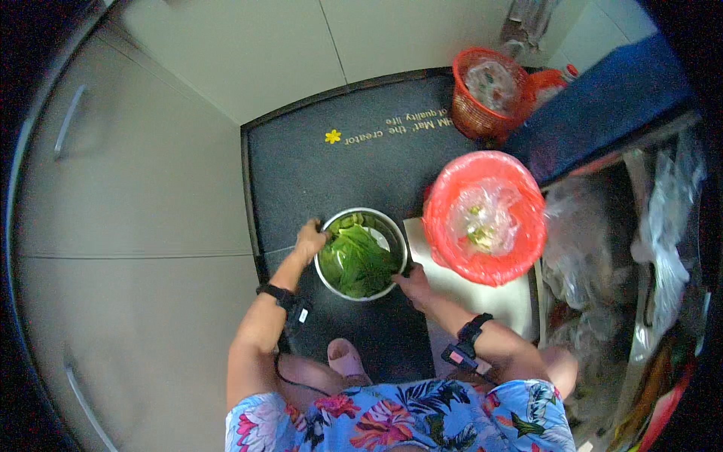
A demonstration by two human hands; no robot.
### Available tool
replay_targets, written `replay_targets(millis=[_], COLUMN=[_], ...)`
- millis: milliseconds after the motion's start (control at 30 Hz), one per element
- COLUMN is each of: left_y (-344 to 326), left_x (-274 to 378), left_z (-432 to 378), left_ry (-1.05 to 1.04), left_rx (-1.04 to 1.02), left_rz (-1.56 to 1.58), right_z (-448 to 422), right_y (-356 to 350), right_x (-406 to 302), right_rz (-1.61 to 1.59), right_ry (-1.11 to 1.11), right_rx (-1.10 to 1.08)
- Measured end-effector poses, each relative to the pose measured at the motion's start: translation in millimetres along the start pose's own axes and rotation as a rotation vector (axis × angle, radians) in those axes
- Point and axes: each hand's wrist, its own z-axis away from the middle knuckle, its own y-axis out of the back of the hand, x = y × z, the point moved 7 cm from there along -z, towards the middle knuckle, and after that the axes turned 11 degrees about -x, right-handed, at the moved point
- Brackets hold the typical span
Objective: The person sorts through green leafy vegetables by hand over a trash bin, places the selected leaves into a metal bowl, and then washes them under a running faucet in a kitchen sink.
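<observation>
A round metal pot [403, 248] is in front of me, over the dark floor mats, with green leafy vegetables [361, 257] inside. My left hand [310, 239] grips the dark handle at its left side. On the opposite side, my right hand [416, 285] holds the rim or handle at the lower right; its fingertips reach the rim. Part of the pale inner bottom shows between the leaves. I cannot tell whether the pot rests on the mat or is held just above it.
A red bin lined with a red plastic bag [438, 243] stands to the right, with clear plastic and plant scraps inside. Behind it are an orange-red basket [480, 116] and a dark blue panel [599, 107]. Cabinet doors [147, 186] border the left; plastic bags [661, 248] fill the right.
</observation>
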Motion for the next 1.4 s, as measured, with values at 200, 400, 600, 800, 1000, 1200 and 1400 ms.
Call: replay_targets(millis=[200,400,600,800,1000,1200,1400], left_y=[-35,29,86,88,103,139,232], left_x=[-73,-7,15,45,104,171,247], left_z=[-12,15,60,116,184,253,312], left_ry=[0.197,0.022,0.164,0.092,-0.015,-0.051,-0.124], left_rx=[-0.084,-0.014,-0.021,-0.007,0.000,-0.119,-0.120], left_rz=[0.325,0.023,-0.258,0.074,0.207,0.193,0.234], right_z=[-15,0,32,92,181,262,324], right_y=[-18,-34,-43,-7,37,76,90], right_x=[17,-2,-74,-104,-164,-253,-338], right_rz=[-0.180,-0.289,-0.249,-0.194,-0.236,-0.088,-0.179], right_ry=[-0.174,-0.127,-0.048,-0.075,-0.189,0.005,0.042], right_rx=[-0.011,-0.027,-0.177,-0.159,-0.089,-0.006,0.046])
